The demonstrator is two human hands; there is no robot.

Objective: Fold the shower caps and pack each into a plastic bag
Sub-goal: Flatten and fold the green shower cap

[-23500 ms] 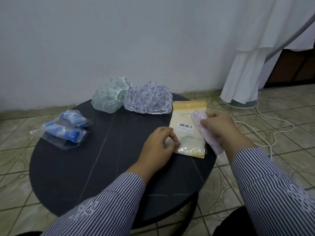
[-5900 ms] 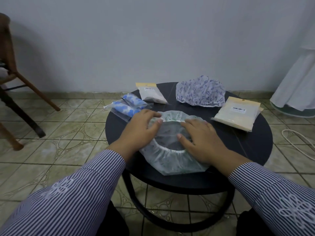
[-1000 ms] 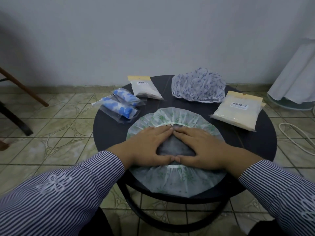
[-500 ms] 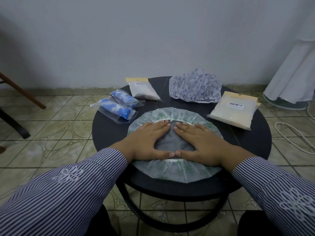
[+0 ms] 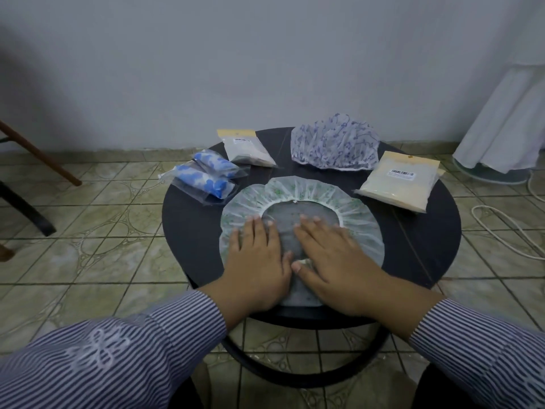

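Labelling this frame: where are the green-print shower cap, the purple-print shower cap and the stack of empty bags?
green-print shower cap (image 5: 318,188), head view, far frill.
purple-print shower cap (image 5: 334,146), head view, crown.
stack of empty bags (image 5: 396,187), head view, top bag.

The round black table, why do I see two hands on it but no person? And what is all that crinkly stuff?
The camera sits on the person's head and looks down, so you see only their striped sleeves and hands. The left hand and the right hand lie flat, fingers straight, pressing a green-patterned shower cap spread out on the table. Nothing is gripped. Behind it sits a puffy purple-patterned shower cap, not folded yet. On the left lie clear bags with blue caps inside, and beside them a packed bag with a yellow top. On the right is a stack of empty bags waiting to be filled.
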